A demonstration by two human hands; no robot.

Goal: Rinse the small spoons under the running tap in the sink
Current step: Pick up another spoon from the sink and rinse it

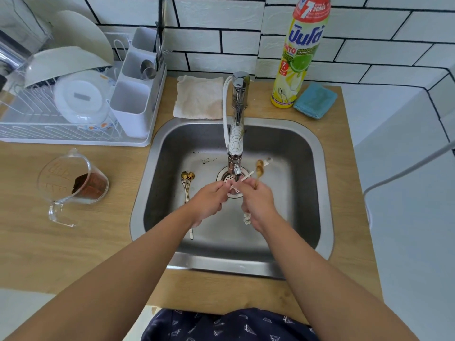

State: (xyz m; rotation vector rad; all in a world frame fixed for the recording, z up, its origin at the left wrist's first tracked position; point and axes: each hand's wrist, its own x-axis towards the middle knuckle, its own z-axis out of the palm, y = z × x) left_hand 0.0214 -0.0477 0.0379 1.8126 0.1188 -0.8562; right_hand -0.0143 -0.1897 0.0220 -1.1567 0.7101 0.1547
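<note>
Your right hand (258,203) has its grip closed around a bunch of small spoons (258,168), their bowls pointing up past the tap (236,134), while your left hand (209,200) pinches the end of one white handle just below the spout. Two more gold spoons (187,183) lie on the sink (307,168) floor to the left, partly under your left wrist. On the wooden surface (118,217) sit a measuring jug (73,183), a dish rack (61,114), a folded cloth (199,97), a soap bottle (300,55) and a blue sponge (315,100).

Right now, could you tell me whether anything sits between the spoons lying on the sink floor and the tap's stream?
Only the left hand. It hangs over the handles of the gold spoons on the sink floor, between them and the tap outlet. The sink floor between looks bare.
</note>
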